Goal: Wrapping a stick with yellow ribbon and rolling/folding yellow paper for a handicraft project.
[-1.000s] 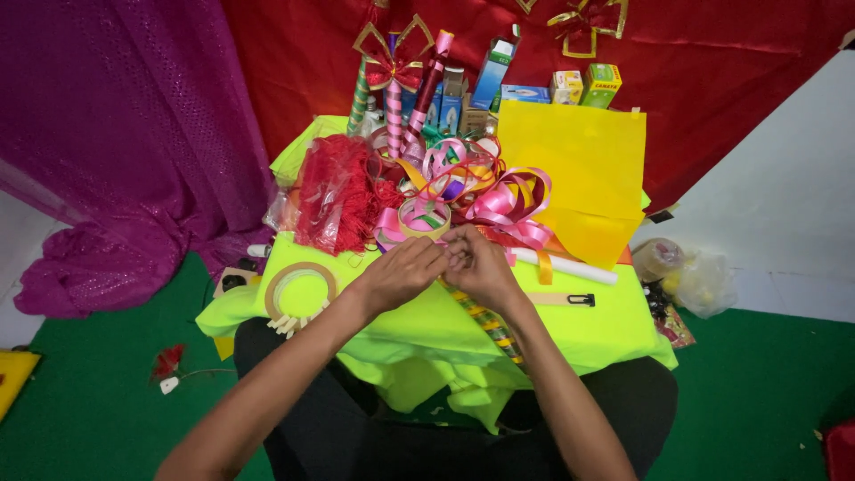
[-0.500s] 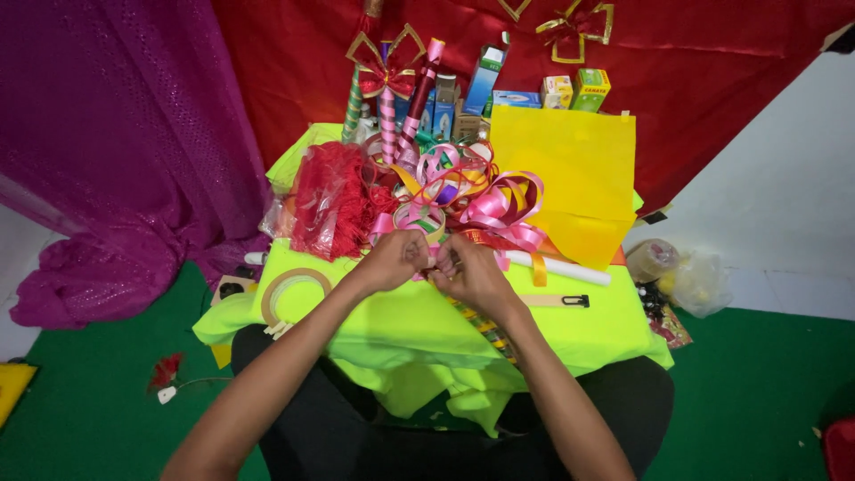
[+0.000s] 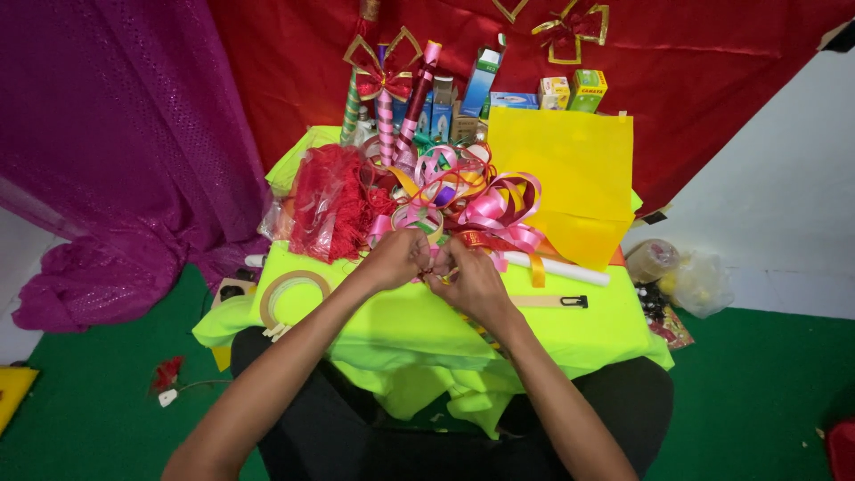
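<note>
Two bare hands meet over a lime-green cloth (image 3: pixel 570 334): the left hand (image 3: pixel 398 258) and right hand (image 3: pixel 469 277) both pinch a small ribbon piece (image 3: pixel 434 268) between their fingertips. Just beyond lies a pile of curled pink ribbons (image 3: pixel 485 209), a red tassel bundle (image 3: pixel 325 205) and a yellow bag (image 3: pixel 561 183).

Whatever the left hand (image 3: pixel 398 258) and right hand (image 3: pixel 468 276) pinch between them is too small to tell, and their fingertips cover it. The tabletop (image 3: pixel 401 321) is wholly hidden under neon-green cloth. Both elbows are cut off by the bottom edge.
</note>
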